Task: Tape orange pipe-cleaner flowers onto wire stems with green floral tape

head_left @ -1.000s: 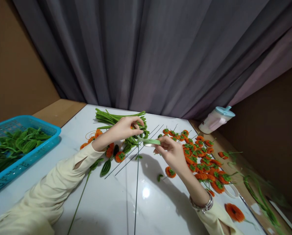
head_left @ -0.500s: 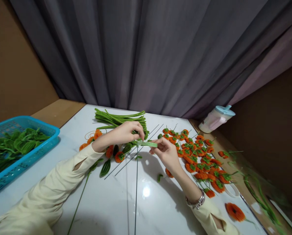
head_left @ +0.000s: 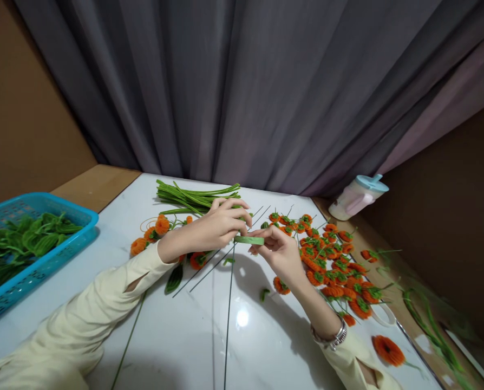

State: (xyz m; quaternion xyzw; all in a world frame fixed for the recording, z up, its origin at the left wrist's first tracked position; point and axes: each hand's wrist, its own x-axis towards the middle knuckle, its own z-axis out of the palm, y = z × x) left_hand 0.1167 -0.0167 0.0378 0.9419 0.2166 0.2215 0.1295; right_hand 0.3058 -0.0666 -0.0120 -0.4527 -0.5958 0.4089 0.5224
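My right hand (head_left: 281, 253) grips a roll of light green floral tape (head_left: 250, 240) between thumb and fingers, its flat edge turned toward me. Against the roll's left end, my left hand (head_left: 222, 223) pinches the top of a long dark green stem wire (head_left: 228, 314); its fingertips are partly hidden. The wire runs down toward me above the white table. Beneath my left wrist lie an orange fuzzy flower (head_left: 198, 260) and a dark green leaf (head_left: 174, 279). Two more thin wires (head_left: 209, 274) slant across the tabletop under the hands.
Many orange flower heads (head_left: 339, 265) spread over the table's right side. Green pipe-cleaner stems (head_left: 193, 196) lie at the back. A blue basket (head_left: 90, 230) of leaves stands left. At the back right is a lidded cup (head_left: 358, 197); a single flower (head_left: 388, 350) lies front right.
My left hand has turned over and moved slightly right, its back now facing up. The tape roll, right hand and wire top have shifted a little to the right.
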